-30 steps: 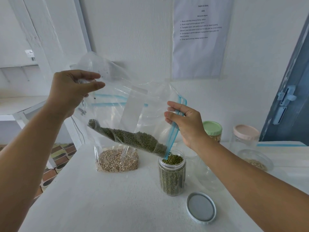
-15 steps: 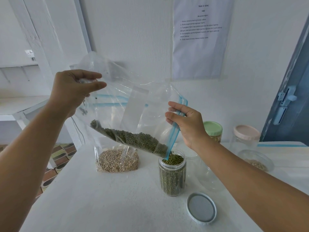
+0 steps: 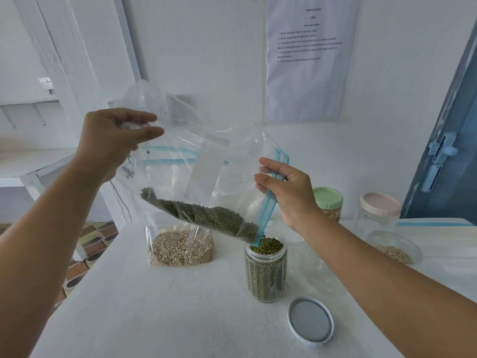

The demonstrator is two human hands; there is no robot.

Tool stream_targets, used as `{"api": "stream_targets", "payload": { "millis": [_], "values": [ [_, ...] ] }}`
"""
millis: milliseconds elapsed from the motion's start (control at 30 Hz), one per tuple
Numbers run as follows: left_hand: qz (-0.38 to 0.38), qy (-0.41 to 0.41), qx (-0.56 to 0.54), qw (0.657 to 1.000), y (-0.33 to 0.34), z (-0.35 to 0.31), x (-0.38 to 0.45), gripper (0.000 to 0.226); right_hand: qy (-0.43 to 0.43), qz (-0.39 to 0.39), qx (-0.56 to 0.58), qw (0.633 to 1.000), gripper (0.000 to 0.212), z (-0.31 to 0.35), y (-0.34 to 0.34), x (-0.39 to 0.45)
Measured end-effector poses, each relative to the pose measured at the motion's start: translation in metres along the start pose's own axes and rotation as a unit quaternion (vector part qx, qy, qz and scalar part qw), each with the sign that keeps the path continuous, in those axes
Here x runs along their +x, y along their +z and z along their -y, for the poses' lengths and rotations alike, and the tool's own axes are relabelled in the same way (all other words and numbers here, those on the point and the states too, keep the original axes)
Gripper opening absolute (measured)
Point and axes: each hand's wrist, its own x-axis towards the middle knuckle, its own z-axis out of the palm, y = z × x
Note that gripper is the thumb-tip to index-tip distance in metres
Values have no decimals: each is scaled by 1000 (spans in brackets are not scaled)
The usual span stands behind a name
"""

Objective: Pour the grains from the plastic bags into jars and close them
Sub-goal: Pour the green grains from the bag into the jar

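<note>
Clear plastic bag [image 3: 206,161] is held up in the air, tilted down to the right. The left hand [image 3: 113,140] has a pinching grip on the bag's high far corner. The right hand [image 3: 286,192] pinches the blue zip edge [image 3: 268,202] at the low end. Green beans [image 3: 206,215] lie along the bag's bottom fold, and its low corner dips into the open jar [image 3: 265,270], full of green beans, on the white counter [image 3: 154,306]. A lid [image 3: 311,321] lies near, just right of the jar. A bag of tan grains [image 3: 180,246] sits left of it. Two lidded jars [image 3: 329,205] stand far right.
</note>
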Motion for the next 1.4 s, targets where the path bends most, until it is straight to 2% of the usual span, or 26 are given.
{"api": "stream_targets", "payload": {
  "millis": [267,1400],
  "values": [
    [2,-2,4,1000,0,1,0,39,1,-2,-1,1000,34,-1,-1,-1],
    [0,-4,4,1000,-1,3,0,36,0,2,1,1000,32,0,-1,-2]
  ]
}}
